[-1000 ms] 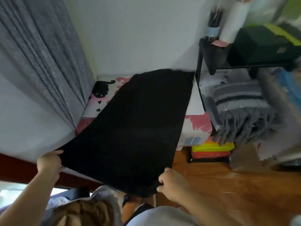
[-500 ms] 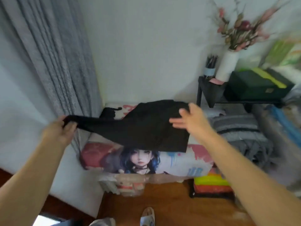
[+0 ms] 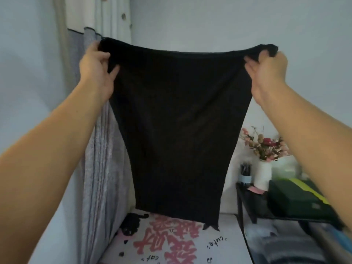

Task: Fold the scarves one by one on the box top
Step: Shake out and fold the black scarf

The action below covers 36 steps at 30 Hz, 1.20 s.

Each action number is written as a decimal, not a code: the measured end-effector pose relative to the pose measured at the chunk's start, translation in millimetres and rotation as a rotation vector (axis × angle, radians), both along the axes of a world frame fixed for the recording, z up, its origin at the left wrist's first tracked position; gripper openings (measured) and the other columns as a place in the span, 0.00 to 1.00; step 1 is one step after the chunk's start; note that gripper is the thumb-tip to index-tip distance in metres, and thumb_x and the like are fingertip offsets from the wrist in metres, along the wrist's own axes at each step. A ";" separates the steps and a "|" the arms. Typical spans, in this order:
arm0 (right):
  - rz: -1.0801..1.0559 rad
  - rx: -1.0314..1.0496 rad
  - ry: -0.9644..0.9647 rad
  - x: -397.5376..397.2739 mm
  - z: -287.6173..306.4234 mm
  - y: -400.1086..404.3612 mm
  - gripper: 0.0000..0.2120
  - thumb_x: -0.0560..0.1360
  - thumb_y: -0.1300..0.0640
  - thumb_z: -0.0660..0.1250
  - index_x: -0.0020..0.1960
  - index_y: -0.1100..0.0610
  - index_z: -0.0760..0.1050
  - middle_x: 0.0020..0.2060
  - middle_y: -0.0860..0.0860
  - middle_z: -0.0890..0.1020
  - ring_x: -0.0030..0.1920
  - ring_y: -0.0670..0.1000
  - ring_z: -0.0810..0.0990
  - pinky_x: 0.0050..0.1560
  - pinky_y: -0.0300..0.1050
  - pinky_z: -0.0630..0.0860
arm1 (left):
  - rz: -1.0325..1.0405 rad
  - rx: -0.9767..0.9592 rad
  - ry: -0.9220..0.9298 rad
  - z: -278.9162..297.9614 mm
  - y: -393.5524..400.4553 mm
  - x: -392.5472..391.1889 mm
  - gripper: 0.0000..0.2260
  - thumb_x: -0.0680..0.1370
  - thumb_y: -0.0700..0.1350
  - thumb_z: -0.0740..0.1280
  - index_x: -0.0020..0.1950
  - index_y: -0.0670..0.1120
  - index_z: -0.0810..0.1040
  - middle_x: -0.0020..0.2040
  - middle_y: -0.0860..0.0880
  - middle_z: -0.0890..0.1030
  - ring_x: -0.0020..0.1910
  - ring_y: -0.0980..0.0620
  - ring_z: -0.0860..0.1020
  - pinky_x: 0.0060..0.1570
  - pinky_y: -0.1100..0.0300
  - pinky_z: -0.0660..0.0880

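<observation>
— Two hands were up, you said. Holding what?

— One black scarf [image 3: 177, 119]. The left hand [image 3: 97, 69] gripped its upper left corner, fingers curled round the bunched edge, and the right hand [image 3: 266, 71] pinched the upper right corner the same way. The hands were well apart, so the top edge ran between them with a slight sag in the middle.

— And the rest of the cloth?

— It hung straight down in front of the wall [image 3: 190, 21], narrowing toward the bottom. Its lower edge was just above the far part of the box top [image 3: 224, 242]; I could not tell whether the lowest corner touched it.

— What did the box look like?

— White lid with large pink characters, small handwritten words and a black cat figure [image 3: 131, 225] near its far left corner.

— Anything else around?

— A grey curtain [image 3: 102, 168] hung to the left, beside the box. To the right stood a black shelf [image 3: 245, 199] carrying a white vase [image 3: 262, 176] of pink and red flowers [image 3: 266, 145], a cup of pens [image 3: 245, 174] just left of the vase, and a dark green box [image 3: 293, 199] with a yellow-green strip. Below the shelf lay a grey striped scarf [image 3: 285, 248], blurred.

— Both forearms bare?

— Yes, both reached up from the lower corners of the view.
</observation>
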State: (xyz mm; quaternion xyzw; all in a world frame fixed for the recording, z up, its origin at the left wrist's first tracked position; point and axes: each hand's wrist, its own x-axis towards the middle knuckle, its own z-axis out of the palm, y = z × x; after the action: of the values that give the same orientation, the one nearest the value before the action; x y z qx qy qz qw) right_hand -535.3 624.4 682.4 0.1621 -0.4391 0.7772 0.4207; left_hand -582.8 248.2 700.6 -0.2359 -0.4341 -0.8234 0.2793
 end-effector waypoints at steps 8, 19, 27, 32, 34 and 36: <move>-0.009 -0.030 0.103 1.9 58.0 4.2 0.07 0.85 0.60 0.54 0.51 0.51 0.67 0.55 0.49 0.76 0.53 0.50 0.85 0.58 0.43 0.80 | 0.177 -0.085 0.056 63.8 8.3 11.6 0.36 0.72 0.30 0.57 0.79 0.52 0.65 0.72 0.51 0.72 0.66 0.49 0.74 0.63 0.46 0.77; 0.010 -0.095 -0.106 -99.1 41.3 4.6 0.23 0.84 0.61 0.55 0.78 0.58 0.55 0.56 0.50 0.74 0.54 0.52 0.84 0.62 0.47 0.78 | 0.220 -0.143 -0.110 36.3 18.1 -76.6 0.30 0.75 0.34 0.59 0.76 0.53 0.69 0.64 0.51 0.76 0.61 0.50 0.75 0.67 0.45 0.73; 0.162 -0.327 -0.389 -226.7 -19.0 7.0 0.23 0.86 0.62 0.42 0.79 0.63 0.55 0.77 0.57 0.65 0.74 0.59 0.67 0.77 0.49 0.59 | 0.219 -0.242 -0.298 -20.4 19.8 -215.7 0.26 0.70 0.41 0.64 0.68 0.53 0.76 0.62 0.49 0.77 0.59 0.51 0.75 0.63 0.46 0.73; 0.046 -0.249 -0.471 -311.9 -74.1 4.8 0.23 0.84 0.68 0.46 0.79 0.62 0.55 0.74 0.53 0.69 0.65 0.59 0.78 0.69 0.52 0.73 | 0.198 -0.275 -0.395 -68.9 19.4 -319.8 0.23 0.72 0.42 0.64 0.67 0.51 0.76 0.61 0.50 0.76 0.57 0.52 0.74 0.63 0.47 0.73; 0.021 -0.221 -0.516 -337.6 -91.2 4.4 0.23 0.84 0.68 0.46 0.79 0.63 0.56 0.74 0.53 0.69 0.64 0.58 0.79 0.69 0.51 0.73 | 0.190 -0.283 -0.429 -87.6 18.9 -355.5 0.24 0.71 0.43 0.64 0.68 0.51 0.76 0.62 0.49 0.76 0.59 0.51 0.74 0.63 0.47 0.73; 0.026 -0.219 -0.558 -357.1 -105.6 3.9 0.23 0.84 0.67 0.47 0.78 0.63 0.58 0.74 0.53 0.69 0.65 0.57 0.78 0.70 0.51 0.71 | 0.174 -0.278 -0.476 -106.0 18.6 -382.5 0.23 0.70 0.44 0.65 0.66 0.51 0.77 0.63 0.49 0.76 0.60 0.50 0.74 0.63 0.47 0.73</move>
State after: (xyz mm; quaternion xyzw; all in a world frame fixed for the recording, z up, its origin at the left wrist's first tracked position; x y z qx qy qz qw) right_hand -892.4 628.4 576.8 -0.0986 -0.4491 0.8398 0.2887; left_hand -965.3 266.8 594.5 -0.0340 -0.6147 -0.7611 0.2044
